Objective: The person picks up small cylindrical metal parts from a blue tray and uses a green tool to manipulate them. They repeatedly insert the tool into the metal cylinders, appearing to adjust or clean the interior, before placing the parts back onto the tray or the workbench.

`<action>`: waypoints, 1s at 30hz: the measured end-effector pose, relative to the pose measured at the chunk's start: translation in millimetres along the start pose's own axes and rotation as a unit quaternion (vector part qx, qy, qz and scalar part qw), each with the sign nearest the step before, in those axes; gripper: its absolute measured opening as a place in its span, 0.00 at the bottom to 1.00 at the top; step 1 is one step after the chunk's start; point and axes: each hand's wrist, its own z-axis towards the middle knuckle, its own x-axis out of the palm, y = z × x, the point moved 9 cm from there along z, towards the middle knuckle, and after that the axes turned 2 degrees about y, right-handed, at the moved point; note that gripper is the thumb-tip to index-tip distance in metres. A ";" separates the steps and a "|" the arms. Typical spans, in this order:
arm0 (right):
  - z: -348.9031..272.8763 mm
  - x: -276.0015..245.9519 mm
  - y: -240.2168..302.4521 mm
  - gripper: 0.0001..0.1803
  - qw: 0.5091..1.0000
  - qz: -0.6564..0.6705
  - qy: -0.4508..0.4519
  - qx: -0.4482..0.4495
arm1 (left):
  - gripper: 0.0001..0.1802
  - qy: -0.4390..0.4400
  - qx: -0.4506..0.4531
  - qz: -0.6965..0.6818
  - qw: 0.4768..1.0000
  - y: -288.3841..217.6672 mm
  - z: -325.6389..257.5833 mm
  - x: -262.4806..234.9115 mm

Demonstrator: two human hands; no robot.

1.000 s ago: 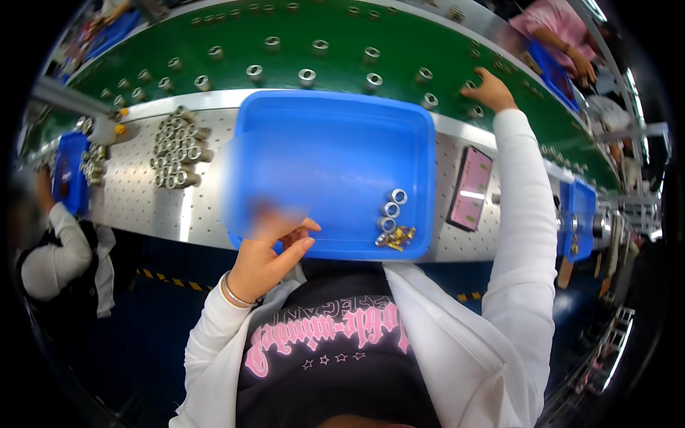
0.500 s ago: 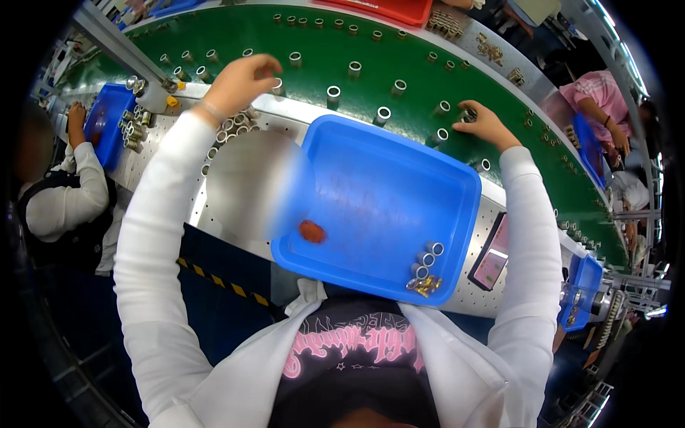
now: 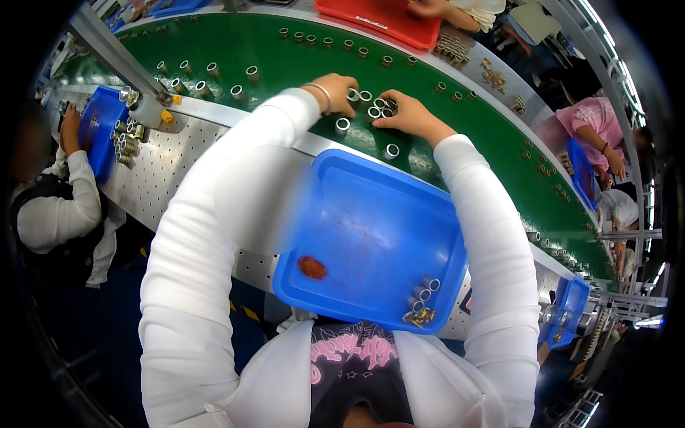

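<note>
My two hands meet over the green conveyor belt (image 3: 285, 60), just beyond the blue tray. The fingers of my left hand (image 3: 334, 93) curl around an upright short metal sleeve (image 3: 353, 94). Close by on its right, my right hand (image 3: 412, 116) is closed at a cluster of similar sleeves (image 3: 375, 112), with thumb and fingers against the outer ones. A single sleeve (image 3: 342, 126) stands on the belt just below my left hand, and another (image 3: 391, 151) is nearer the tray.
The blue tray (image 3: 385, 228) holds a reddish-brown lump (image 3: 312, 267), several sleeves (image 3: 426, 288) and small brass-coloured pieces (image 3: 421, 316). More sleeves stand along the belt. A white bottle (image 3: 146, 108) sits at left by a metal post. Co-workers sit left and right; another's hand (image 3: 428, 7) is by a red tray (image 3: 378, 23).
My left hand has moved right and my right hand left, so they are now close together among gathered sleeves. The blue tray sits lower in the picture.
</note>
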 end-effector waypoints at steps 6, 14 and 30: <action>8.4 4.1 10.3 0.35 1.000 0.023 -0.008 -0.004 | 0.38 -0.031 0.024 -0.008 0.999 -21.4 6.7 13.1; 14.7 -12.6 67.5 0.32 0.997 -0.011 -0.036 -0.065 | 0.37 -0.083 0.012 -0.070 0.994 -15.9 -30.3 -37.2; 67.6 178.8 321.1 0.38 0.950 -0.071 0.129 -0.275 | 0.37 -0.150 -0.160 -0.191 0.957 194.0 -268.0 -77.7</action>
